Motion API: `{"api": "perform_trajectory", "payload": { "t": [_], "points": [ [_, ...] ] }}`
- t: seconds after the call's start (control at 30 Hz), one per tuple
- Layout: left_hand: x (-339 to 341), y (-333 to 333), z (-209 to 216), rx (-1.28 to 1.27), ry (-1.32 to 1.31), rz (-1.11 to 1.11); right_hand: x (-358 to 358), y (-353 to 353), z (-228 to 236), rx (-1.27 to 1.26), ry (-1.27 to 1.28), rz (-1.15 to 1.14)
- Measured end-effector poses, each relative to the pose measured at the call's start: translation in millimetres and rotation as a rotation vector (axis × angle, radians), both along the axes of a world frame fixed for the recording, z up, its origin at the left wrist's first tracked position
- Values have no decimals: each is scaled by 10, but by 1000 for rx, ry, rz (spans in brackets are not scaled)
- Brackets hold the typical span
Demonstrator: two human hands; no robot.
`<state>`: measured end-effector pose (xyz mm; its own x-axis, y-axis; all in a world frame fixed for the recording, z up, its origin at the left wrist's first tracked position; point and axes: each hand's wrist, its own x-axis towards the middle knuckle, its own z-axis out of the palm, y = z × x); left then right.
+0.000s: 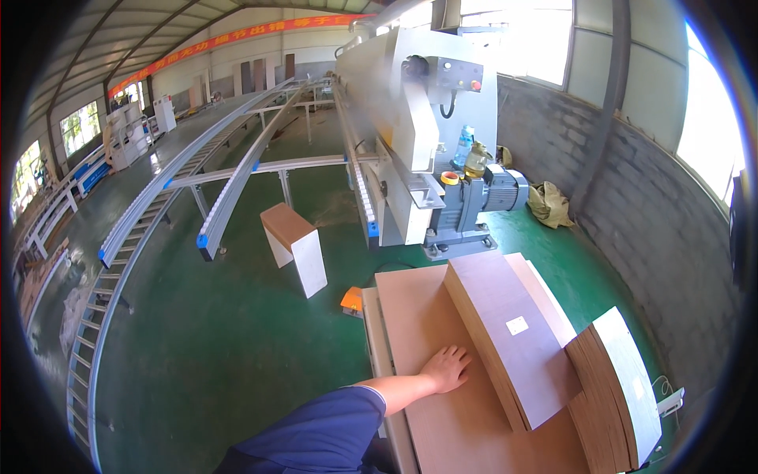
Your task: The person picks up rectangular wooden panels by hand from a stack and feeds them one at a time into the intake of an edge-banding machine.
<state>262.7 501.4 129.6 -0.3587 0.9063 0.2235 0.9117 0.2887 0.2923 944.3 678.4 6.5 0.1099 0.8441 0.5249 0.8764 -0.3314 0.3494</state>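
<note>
OK, head view, the only one: left hand (448,369) is palm down on the broad brown board (418,316), fingers slightly apart, gripping nothing. Right hand is out of frame, so can't tell its fingers.

Work pieces: the board is right under the palm. A mauve-topped stack (489,292) with a white label (517,325) lies on it, near the hand at 2 o'clock. Second stack (604,387), brown edges and pale top, sits beyond that at 3–4 o'clock; can't tell what it rests on.

Progress: piling is done, with both stacks standing fairly square. My read: mid-job, stacks yet to be dealt with; can't tell whether any piece is finished.

Around: grey-white machine (414,134) at 12, roller rails (260,146) at 11, orange pedal (352,299) at 10, brown-and-white stool (292,225) past it.
</note>
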Motion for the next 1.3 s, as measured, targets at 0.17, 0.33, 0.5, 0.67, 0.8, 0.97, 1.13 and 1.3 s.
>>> {"api": "perform_trajectory", "payload": {
  "t": [0.17, 0.33, 0.5, 0.67, 0.8, 0.97, 1.13, 1.3],
  "points": [
    [-5, 3, -28, -22, 17, -5, 14, -14, -37, -5, 2, -3],
    [9, 0, -25, -26, 26, -1, 26, -39, -56, -5, 2, -10],
    [8, 1, -4, -27, 26, 6, 50, -60, -72, -8, -3, -8],
    [10, -2, -6, 15, 17, 4, 64, -71, -101, -9, -4, -6],
    [21, -2, -5, 23, 19, 10, 92, -82, -104, -11, -9, -6],
    [20, -1, 17, 14, 12, 13, 111, -101, -120, -11, -17, -2],
    [10, 7, -2, 14, 23, 7, 126, -113, -121, -12, -32, 1],
    [11, 1, -19, 26, 24, 12, 147, -111, -141, -3, -45, 21]
  ]
}}
